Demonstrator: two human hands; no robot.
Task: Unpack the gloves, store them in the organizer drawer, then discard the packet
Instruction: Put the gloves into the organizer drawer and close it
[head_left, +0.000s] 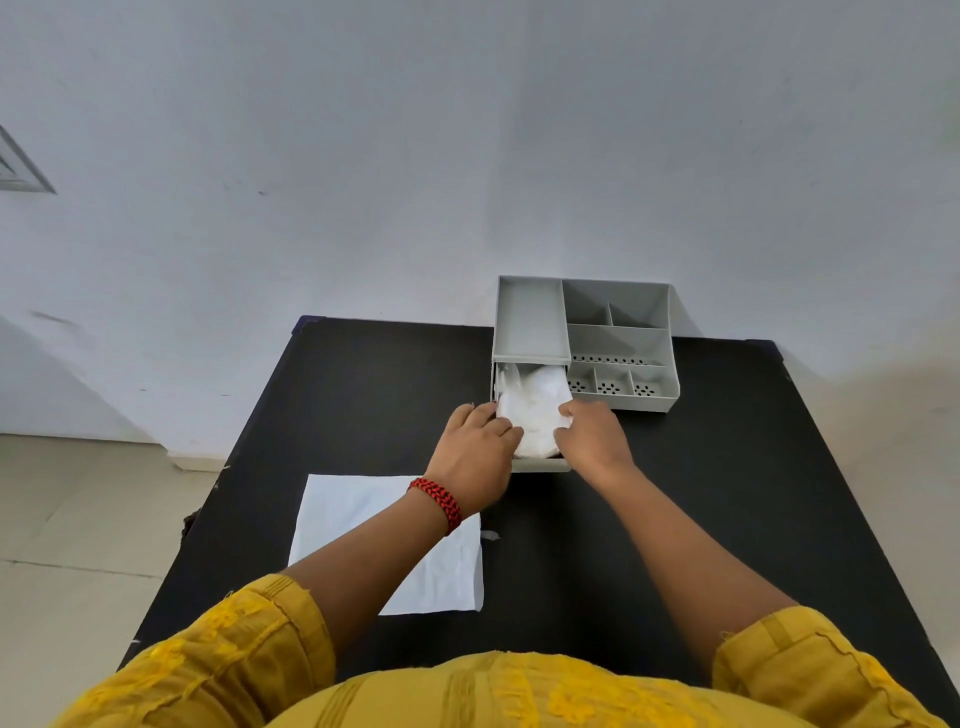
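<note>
A grey desk organizer (618, 332) stands at the far side of the black table, its lower drawer (540, 464) pulled out toward me. A bundle of thin white gloves (535, 415) lies in the drawer. My left hand (475, 457) presses on the bundle's left side and my right hand (592, 439) pinches its right side. Both hands touch the gloves over the open drawer. The flat white packet (363, 525) lies on the table in front of me, partly under my left forearm.
The black table (727, 493) meets a white wall at its far edge, and the organizer sits against that wall. A tiny white scrap (489, 535) lies beside the packet. Tiled floor shows to the left of the table.
</note>
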